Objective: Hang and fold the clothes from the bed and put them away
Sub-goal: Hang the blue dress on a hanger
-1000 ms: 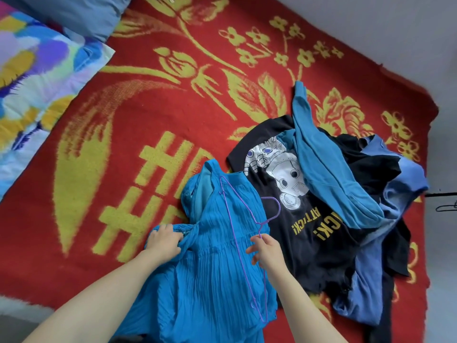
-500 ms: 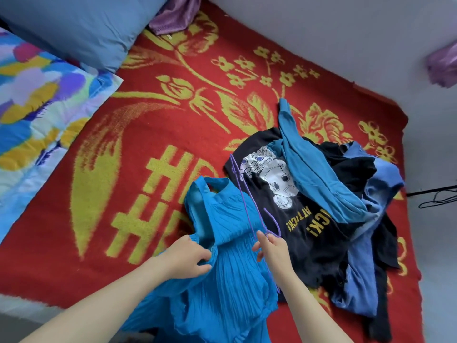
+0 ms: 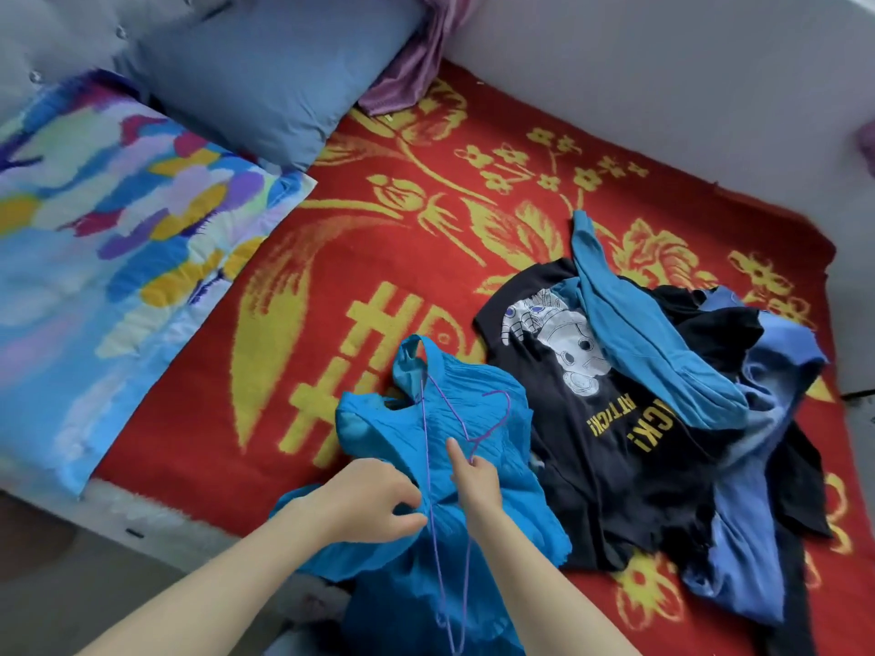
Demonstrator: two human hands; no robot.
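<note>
We have the blue dress (image 3: 478, 419) lying at the near edge of the bed (image 3: 379, 258), its neck and shoulder straps pointing toward the middle of the red blanket and its skirt spilling over the edge toward us. The purple hanger (image 3: 426, 456) lies on top of the dress, not yet inside it, with the hook curling toward the pile. Our left hand (image 3: 374, 499) is curled into the pleated cloth near the waist, bunching it. Our right hand (image 3: 477, 480) pinches the wire just below the hook, with the forefinger laid out straight along the fabric. The step in hand, as we judge it, is getting the hanger into the dress. To do that well, we should let the left hand gather the cloth up toward the neck opening, so the wire has only a short way to travel. Then we feed one shoulder of the hanger in at a time instead of forcing both at once. The pleats look thin and stretchy, so a wire end could snag, and we should go slowly and keep the hook outside the neckline. The other clothes wait just beside the dress on the right of the bed: a black T-shirt (image 3: 615, 447) with a teal garment (image 3: 629, 338) thrown across it.
</note>
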